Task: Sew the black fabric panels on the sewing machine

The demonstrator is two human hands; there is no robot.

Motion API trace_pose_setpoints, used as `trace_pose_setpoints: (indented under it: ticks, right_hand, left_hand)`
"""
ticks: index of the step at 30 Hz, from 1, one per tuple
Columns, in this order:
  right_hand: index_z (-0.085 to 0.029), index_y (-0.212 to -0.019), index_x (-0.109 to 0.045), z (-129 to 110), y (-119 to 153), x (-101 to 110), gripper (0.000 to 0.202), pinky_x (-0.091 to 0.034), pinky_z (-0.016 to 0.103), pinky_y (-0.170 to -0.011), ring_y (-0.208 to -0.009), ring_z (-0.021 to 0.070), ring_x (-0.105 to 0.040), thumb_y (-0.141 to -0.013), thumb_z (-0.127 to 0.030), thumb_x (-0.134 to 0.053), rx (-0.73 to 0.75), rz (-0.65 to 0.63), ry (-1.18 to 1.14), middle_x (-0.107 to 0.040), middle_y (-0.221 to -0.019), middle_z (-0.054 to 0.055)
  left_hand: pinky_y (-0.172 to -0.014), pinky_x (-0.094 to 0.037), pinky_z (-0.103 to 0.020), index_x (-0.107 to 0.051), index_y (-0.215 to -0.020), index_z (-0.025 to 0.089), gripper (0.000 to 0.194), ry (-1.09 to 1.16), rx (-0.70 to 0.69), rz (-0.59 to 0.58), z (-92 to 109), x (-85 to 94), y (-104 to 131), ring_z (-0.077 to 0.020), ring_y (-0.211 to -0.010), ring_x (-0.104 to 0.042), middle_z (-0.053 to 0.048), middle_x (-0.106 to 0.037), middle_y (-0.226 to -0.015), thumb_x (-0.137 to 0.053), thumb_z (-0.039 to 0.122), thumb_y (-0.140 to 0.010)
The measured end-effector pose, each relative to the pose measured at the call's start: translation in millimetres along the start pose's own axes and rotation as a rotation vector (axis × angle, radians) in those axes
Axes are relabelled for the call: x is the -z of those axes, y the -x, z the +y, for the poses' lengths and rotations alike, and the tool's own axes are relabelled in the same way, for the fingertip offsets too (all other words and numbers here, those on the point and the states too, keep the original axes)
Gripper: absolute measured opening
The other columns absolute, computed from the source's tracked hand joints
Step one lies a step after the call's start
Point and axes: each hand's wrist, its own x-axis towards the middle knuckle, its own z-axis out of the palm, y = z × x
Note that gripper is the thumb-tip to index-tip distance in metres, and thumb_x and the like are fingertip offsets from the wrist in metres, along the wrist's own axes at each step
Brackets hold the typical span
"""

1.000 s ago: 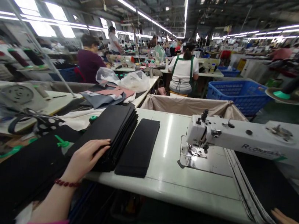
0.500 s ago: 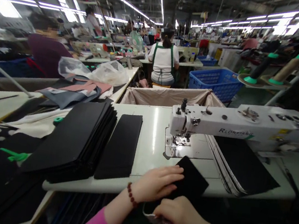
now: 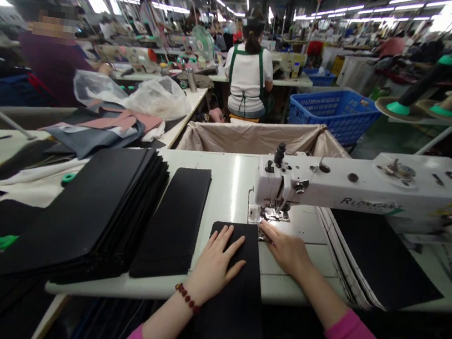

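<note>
the black panel (image 3: 246, 287) is now lying straighter before the sewing machine (image 3: 325, 182), seemingly better aligned. the left hand (image 3: 216, 266) is resting on it, fingers spread; the right hand (image 3: 288, 251), apart, is reaching beside its corner, grip unclear.

Black panel (image 3: 245, 293) partly hidden under left fingers (image 3: 234, 248); sewing machine (image 3: 324, 186) cut off at right edge.
</note>
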Motion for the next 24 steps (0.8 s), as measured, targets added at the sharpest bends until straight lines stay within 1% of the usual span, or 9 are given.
trace_pose_setpoints:
  ticks: [2, 4, 8, 11, 18, 24]
  right_hand:
    - [-0.032, -0.139, -0.040, 1.4, -1.4, -5.7, 0.050, -0.053, 0.032, -0.084, -0.109, 0.0188, -0.061, -0.091, -0.020, -0.046, -0.011, 0.046, 0.022, -0.047, -0.143, -0.001]
    - [-0.030, -0.138, -0.042, 1.3, 0.9, -9.8, 0.050, -0.051, 0.032, -0.089, -0.111, 0.0183, -0.060, -0.090, -0.018, -0.048, -0.042, 0.100, 0.015, -0.049, -0.142, 0.000]
    - [-0.026, -0.135, -0.046, 3.6, 4.5, -14.4, 0.046, -0.048, 0.031, -0.094, -0.114, 0.0181, -0.058, -0.090, -0.016, -0.047, -0.082, 0.150, -0.015, -0.051, -0.139, 0.002]
    - [-0.026, -0.133, -0.047, 5.3, 3.4, -15.1, 0.043, -0.049, 0.031, -0.092, -0.114, 0.0181, -0.057, -0.091, -0.017, -0.046, -0.087, 0.147, -0.024, -0.052, -0.139, 0.002]
    - [-0.026, -0.134, -0.047, 3.5, 0.9, -12.3, 0.043, -0.053, 0.030, -0.080, -0.107, 0.0197, -0.061, -0.091, -0.022, -0.047, -0.104, 0.103, 0.017, -0.050, -0.141, 0.002]
    - [-0.030, -0.140, -0.041, 3.4, -0.5, -11.8, 0.049, -0.054, 0.029, -0.077, -0.105, 0.0194, -0.062, -0.092, -0.023, -0.046, -0.095, 0.080, 0.049, -0.049, -0.141, 0.001]
  left_hand:
    - [-0.114, -0.028, -0.048, -0.041, -0.139, 0.021, 0.051, 0.053, -0.041, -0.032, 1.2, -1.4, -11.5, -0.0264, -0.141, -0.026, -0.009, -0.032, -0.152, -0.052, 0.039, -0.093]
    - [-0.115, -0.027, -0.046, -0.042, -0.137, 0.019, 0.049, 0.094, -0.074, -0.054, 0.6, -3.2, -23.3, -0.0247, -0.141, -0.027, -0.010, -0.034, -0.151, -0.052, 0.038, -0.093]
    - [-0.116, -0.025, -0.047, -0.038, -0.141, 0.023, 0.053, 0.115, -0.084, -0.056, -2.2, -5.5, -43.5, -0.0249, -0.141, -0.029, -0.008, -0.034, -0.151, -0.052, 0.038, -0.092]
    - [-0.116, -0.024, -0.046, -0.038, -0.142, 0.025, 0.054, 0.114, -0.082, -0.060, -2.0, -6.9, -53.6, -0.0251, -0.140, -0.029, -0.008, -0.034, -0.151, -0.053, 0.038, -0.092]
    - [-0.116, -0.024, -0.046, -0.038, -0.142, 0.025, 0.054, 0.114, -0.058, -0.061, 1.5, -10.6, -60.7, -0.0252, -0.141, -0.027, -0.006, -0.033, -0.152, -0.053, 0.037, -0.092]
    - [-0.115, -0.025, -0.047, -0.039, -0.142, 0.026, 0.054, 0.139, -0.058, -0.046, 2.1, -9.2, -60.7, -0.0263, -0.140, -0.030, -0.007, -0.036, -0.150, -0.054, 0.037, -0.091]
